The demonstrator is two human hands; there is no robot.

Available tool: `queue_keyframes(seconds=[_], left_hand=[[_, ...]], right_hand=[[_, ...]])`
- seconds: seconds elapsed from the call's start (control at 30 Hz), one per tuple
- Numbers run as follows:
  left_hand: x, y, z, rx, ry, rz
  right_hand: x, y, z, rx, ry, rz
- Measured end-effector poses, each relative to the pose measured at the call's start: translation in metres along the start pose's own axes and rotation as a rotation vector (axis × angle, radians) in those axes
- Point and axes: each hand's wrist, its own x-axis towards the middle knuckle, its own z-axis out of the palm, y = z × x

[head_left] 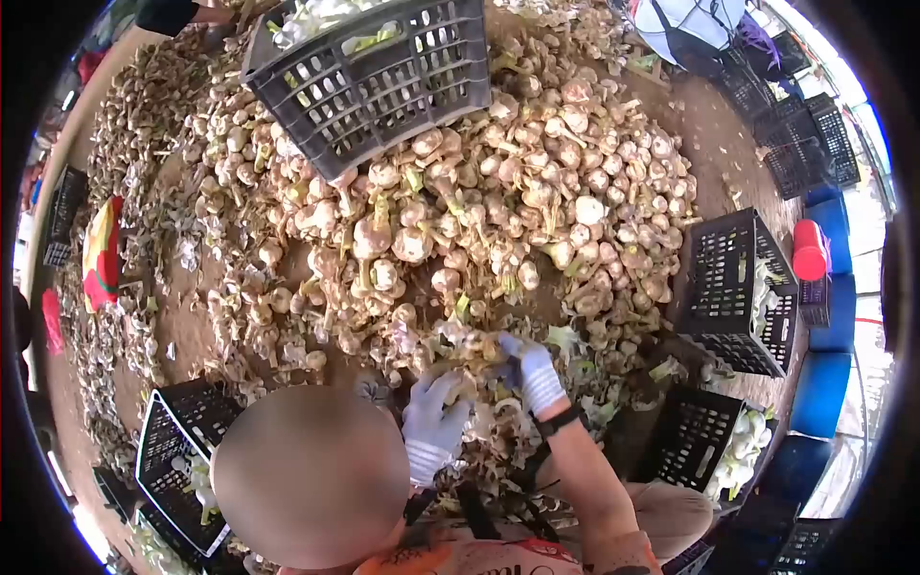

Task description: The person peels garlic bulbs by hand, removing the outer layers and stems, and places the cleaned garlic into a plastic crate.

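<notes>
My left hand (436,422), in a pale glove, is over the loose skins in front of my body, its fingers spread apart. My right hand (529,369), gloved too and with a black band at the wrist, has its fingers bent around something at the near edge of the heap; what it holds is too small to make out. Garlic bulbs (412,244) with dry stems lie in a big heap beyond both hands. Torn skins and leaves (498,431) cover the ground between and below the hands.
A black crate (383,91) with pale bulbs stands on the heap. More black crates stand at the right (728,278), lower right (695,436) and lower left (187,450). A blurred head (311,479) is at the lower left. Another person's arm (211,13) shows at the top left.
</notes>
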Motion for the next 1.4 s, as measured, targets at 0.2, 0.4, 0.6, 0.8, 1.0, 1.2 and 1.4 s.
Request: queue_keyframes(seconds=[0.2,0.4,0.6,0.8,1.0,1.2,1.4], left_hand=[[0.002,0.022,-0.012,-0.307,-0.234,-0.181],[-0.011,0.019,-0.008,-0.754,-0.341,-0.219],[-0.019,0.040,-0.020,-0.911,-0.379,-0.195],[-0.016,0.056,-0.022,0.027,-0.348,0.143],[-0.012,0.027,-0.014,-1.066,-0.596,-0.354],[-0.020,0.051,-0.019,-0.146,-0.292,0.215],[-0.023,0.045,-0.009,0.203,-0.163,0.692]], right_hand=[[-0.106,0.018,0.031,0.444,-0.244,0.069],[-0.137,-0.005,0.019,-0.210,0.050,-0.477],[-0.143,-0.005,0.005,0.310,-0.175,-0.280],[-0.156,-0.008,0.012,-0.076,-0.053,-0.450],[-0.155,-0.004,-0.009,0.276,-0.289,-0.296],[-0.146,0.002,-0.008,0.398,-0.156,-0.197],[-0.165,-0.013,0.012,0.295,-0.127,-0.188]])
